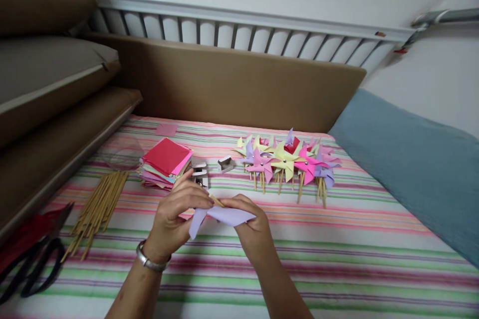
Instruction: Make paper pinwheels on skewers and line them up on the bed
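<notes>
Left fingers and right fingers hold lilac paper by its edge, room rightward over striped cloth.

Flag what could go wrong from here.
1. The lilac paper, held by the left hand and right hand, looks thin; a hard pinch might crease it.
2. The scissors lie beside the loose sticks; a careless reach there could mean a nick.
3. The paper stack is uneven, near the left hand; a bump might topple it.

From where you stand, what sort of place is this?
Probably a room at home set up for crafts: there's a radiator, a striped cloth and a bunch of paper pinwheels.
</notes>
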Tool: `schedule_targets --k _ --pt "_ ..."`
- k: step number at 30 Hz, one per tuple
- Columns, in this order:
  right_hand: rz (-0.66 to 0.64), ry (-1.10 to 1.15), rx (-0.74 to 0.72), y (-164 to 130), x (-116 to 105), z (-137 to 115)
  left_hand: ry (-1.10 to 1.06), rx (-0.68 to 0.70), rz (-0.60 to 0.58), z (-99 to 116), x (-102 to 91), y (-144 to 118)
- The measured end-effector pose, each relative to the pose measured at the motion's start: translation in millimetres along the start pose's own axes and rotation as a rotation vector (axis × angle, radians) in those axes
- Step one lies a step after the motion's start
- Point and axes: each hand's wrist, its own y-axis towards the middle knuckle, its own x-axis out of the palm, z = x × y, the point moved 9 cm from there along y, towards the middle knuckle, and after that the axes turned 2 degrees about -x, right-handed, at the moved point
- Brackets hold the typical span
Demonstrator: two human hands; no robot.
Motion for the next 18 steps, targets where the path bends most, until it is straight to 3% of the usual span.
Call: schedule_targets --k 18 --pt "0.040 -0.027 -0.010 2.9 3.1 -4.6 -0.019 0.033 0.023 -1.1 -7.3 -4.7"
